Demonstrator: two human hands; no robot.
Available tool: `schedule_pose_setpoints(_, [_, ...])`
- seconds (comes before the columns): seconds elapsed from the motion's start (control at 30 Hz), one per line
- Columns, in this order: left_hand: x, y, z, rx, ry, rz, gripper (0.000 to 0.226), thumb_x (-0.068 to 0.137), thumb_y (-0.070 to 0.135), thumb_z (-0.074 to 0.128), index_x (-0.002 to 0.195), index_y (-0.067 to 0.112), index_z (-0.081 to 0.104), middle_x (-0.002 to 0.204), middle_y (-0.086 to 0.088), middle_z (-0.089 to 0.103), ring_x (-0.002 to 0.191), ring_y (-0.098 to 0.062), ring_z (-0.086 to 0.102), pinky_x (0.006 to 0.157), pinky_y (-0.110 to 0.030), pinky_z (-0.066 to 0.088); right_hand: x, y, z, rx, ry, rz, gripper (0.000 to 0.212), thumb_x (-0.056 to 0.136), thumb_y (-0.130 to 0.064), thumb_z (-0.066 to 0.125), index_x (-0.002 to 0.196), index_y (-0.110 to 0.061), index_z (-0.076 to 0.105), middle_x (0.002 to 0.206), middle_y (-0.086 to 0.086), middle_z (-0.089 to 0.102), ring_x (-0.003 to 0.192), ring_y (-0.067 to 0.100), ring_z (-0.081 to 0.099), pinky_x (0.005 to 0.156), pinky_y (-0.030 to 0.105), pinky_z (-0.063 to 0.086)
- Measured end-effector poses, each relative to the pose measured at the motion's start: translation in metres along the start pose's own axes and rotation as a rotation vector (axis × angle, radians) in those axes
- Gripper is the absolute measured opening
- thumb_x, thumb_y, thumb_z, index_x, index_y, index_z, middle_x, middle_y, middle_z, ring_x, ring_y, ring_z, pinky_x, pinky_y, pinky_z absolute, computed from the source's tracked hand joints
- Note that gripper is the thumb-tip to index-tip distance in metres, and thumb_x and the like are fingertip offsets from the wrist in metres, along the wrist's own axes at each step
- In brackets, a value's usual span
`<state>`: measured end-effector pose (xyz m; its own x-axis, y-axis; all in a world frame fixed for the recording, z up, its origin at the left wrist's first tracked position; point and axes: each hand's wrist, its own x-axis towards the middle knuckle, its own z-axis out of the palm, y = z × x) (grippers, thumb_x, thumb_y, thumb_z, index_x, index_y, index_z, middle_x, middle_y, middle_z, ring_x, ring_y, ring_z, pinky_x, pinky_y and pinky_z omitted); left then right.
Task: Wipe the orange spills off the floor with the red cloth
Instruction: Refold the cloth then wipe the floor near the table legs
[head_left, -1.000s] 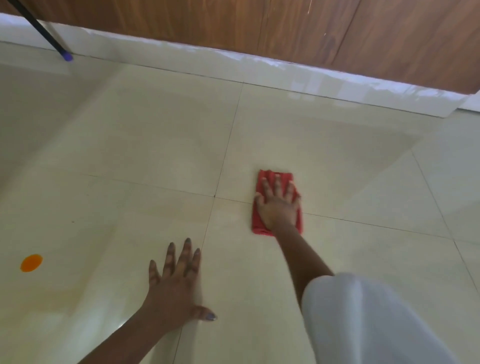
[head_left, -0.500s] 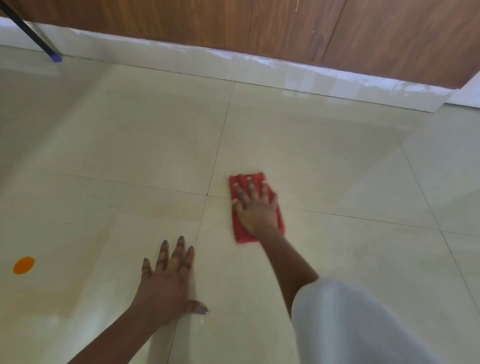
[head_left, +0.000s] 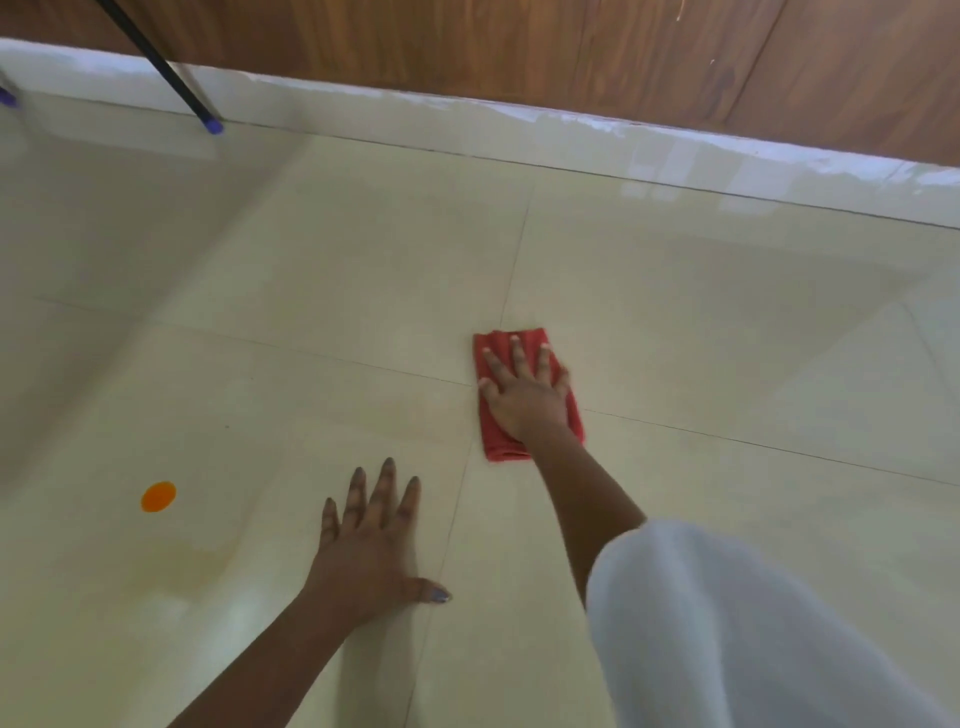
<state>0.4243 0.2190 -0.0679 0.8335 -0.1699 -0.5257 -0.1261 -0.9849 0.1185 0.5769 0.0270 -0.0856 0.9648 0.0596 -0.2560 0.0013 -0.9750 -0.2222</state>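
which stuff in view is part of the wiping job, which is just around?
Job:
- red cloth, flat under the right hand
- orange spill, not yet wiped
- tiled floor
- left hand, flat on the floor

Just around:
- black pole with blue tip
- wooden panel
- white skirting

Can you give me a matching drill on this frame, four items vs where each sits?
Items:
1. red cloth
2. orange spill
3. left hand
4. dark pole tip

Places:
A. flat on bare tile, fingers spread
B. far left, against the baseboard
C. under the right hand
D. left of the left hand, untouched

Pairs: 1-C, 2-D, 3-A, 4-B
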Motion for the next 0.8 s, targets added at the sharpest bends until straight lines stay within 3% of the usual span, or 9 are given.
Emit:
schedule_pose_setpoints(0.1, [-0.002,-0.002,0.001,-0.015,0.025,0.011,0.124,0.059,0.082,0.05,0.139,0.024,-0.025,0.142,-0.002,-0.04,0.133,-0.029,-0.032,0.11,-0.052,-0.009,-0.033,-0.042,0.013,-0.098,-0.095,-0.29,0.051,0.097,-0.049,0.017,0.146,-0.043,0.006,0.158,-0.006,-0.009,0.142,0.028,-0.018,0.111,0.056,-0.008])
schedule_pose_setpoints(0.17, [-0.002,-0.003,0.001,-0.009,0.047,0.013,0.124,0.059,0.082,0.05,0.137,0.023,-0.027,0.143,-0.002,-0.04,0.134,-0.03,-0.032,0.109,-0.052,-0.009,-0.066,-0.025,0.023,-0.139,-0.078,-0.408,0.052,0.094,-0.053,0.01,0.145,-0.047,0.006,0.157,-0.013,-0.007,0.143,0.023,-0.017,0.112,0.056,-0.007])
schedule_pose_setpoints(0.27, [0.0,-0.003,0.004,0.003,0.056,0.018,0.121,0.06,0.082,0.049,0.142,0.026,-0.02,0.147,-0.004,-0.036,0.134,-0.031,-0.031,0.109,-0.053,-0.009,-0.056,0.016,0.014,-0.132,-0.016,-0.216,0.05,0.094,-0.05,0.011,0.144,-0.05,0.007,0.157,-0.014,-0.004,0.144,0.021,-0.011,0.111,0.056,-0.003])
schedule_pose_setpoints(0.37, [0.001,-0.002,0.003,-0.003,0.056,0.02,0.12,0.06,0.081,0.05,0.143,0.027,-0.018,0.147,-0.003,-0.035,0.134,-0.031,-0.031,0.109,-0.053,-0.01,-0.021,-0.01,0.001,-0.022,-0.05,-0.041,0.049,0.098,-0.046,0.019,0.144,-0.048,0.006,0.158,-0.01,-0.008,0.143,0.026,-0.015,0.109,0.06,-0.006])
schedule_pose_setpoints(0.47, [-0.008,-0.007,-0.003,-0.038,0.045,0.053,0.115,0.063,0.081,0.047,0.145,0.024,-0.011,0.151,-0.003,-0.026,0.137,-0.029,-0.025,0.111,-0.05,-0.006,-0.052,-0.067,0.021,-0.056,-0.116,-0.241,0.05,0.098,-0.045,0.019,0.145,-0.047,0.004,0.157,-0.008,-0.012,0.141,0.029,-0.02,0.108,0.06,-0.01])
schedule_pose_setpoints(0.53, [-0.022,-0.023,-0.008,0.002,0.018,0.101,0.12,0.053,0.09,0.032,0.146,0.023,-0.005,0.154,-0.006,-0.018,0.139,-0.027,-0.02,0.112,-0.047,-0.004,-0.085,-0.075,0.033,-0.091,-0.158,-0.353,0.048,0.098,-0.046,0.019,0.144,-0.049,0.003,0.156,-0.01,-0.014,0.14,0.027,-0.024,0.108,0.059,-0.012])
schedule_pose_setpoints(0.63, [-0.058,-0.064,-0.014,0.181,-0.026,0.208,0.128,0.039,0.092,0.01,0.146,0.023,-0.004,0.153,-0.007,-0.02,0.139,-0.026,-0.022,0.112,-0.04,-0.008,-0.103,-0.072,0.034,-0.103,-0.201,-0.322,0.048,0.099,-0.045,0.019,0.144,-0.05,0.003,0.156,-0.011,-0.016,0.141,0.025,-0.023,0.109,0.058,-0.011])
schedule_pose_setpoints(0.8, [-0.121,-0.127,-0.026,0.27,-0.23,0.249,0.133,0.035,0.091,0.005,0.146,0.018,-0.007,0.155,-0.008,-0.014,0.141,-0.024,-0.014,0.112,-0.038,-0.007,-0.163,-0.118,0.056,-0.088,-0.227,-0.347,0.049,0.097,-0.047,0.012,0.144,-0.049,-0.001,0.156,-0.008,-0.019,0.14,0.029,-0.024,0.108,0.058,-0.012])
